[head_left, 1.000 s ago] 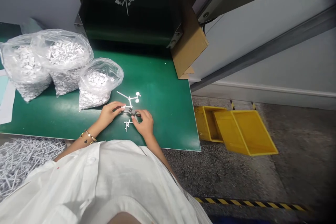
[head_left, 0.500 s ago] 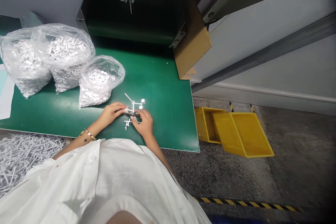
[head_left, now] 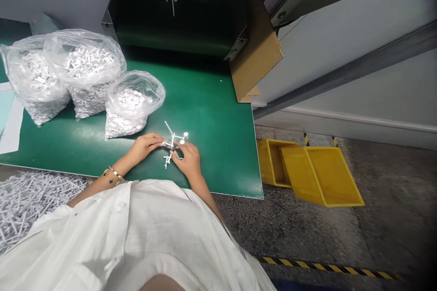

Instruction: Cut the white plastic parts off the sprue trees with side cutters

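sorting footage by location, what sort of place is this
Probably a factory workbench area: open bags of small white parts on a green worktop, yellow crates and hazard-striped tape on the floor.

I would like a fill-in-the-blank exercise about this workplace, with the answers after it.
The left hand and the ____ hand hold a white branched part.
The bracelets are on the ____ wrist.
Both bins on the floor are ____.
White pieces fill ____ clear bags on the tabletop.

right; left; yellow; three
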### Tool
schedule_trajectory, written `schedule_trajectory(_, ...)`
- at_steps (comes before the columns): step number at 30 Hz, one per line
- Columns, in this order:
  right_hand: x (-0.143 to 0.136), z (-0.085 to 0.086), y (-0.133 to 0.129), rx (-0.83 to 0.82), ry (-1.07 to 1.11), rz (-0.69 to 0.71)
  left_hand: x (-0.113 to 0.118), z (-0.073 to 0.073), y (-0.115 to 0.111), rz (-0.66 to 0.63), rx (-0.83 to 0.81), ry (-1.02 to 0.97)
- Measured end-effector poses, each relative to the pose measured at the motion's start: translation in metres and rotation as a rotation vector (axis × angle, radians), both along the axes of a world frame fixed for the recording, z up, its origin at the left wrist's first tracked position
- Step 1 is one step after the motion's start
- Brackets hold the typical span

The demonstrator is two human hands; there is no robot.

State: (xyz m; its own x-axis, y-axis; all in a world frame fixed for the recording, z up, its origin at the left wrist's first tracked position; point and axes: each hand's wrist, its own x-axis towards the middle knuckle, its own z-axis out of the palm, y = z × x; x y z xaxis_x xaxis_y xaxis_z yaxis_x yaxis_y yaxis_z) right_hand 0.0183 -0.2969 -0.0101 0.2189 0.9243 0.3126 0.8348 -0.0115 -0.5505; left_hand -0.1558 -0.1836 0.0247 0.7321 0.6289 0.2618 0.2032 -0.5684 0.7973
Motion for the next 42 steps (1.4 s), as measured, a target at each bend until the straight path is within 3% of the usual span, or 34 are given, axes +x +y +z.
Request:
schedule_trajectory(16, -0.005, -0.002, -0.006, -0.016, -0.099, -0.009, -0.007, -0.013, -0.005, 0.062, -0.122, 0.031)
schedule_trajectory(42, -0.004, 0.007, -0.004, -0.075, -0.05, 0.053, -0.011, -0.013, -0.009, 0.069, -0.156, 0.012)
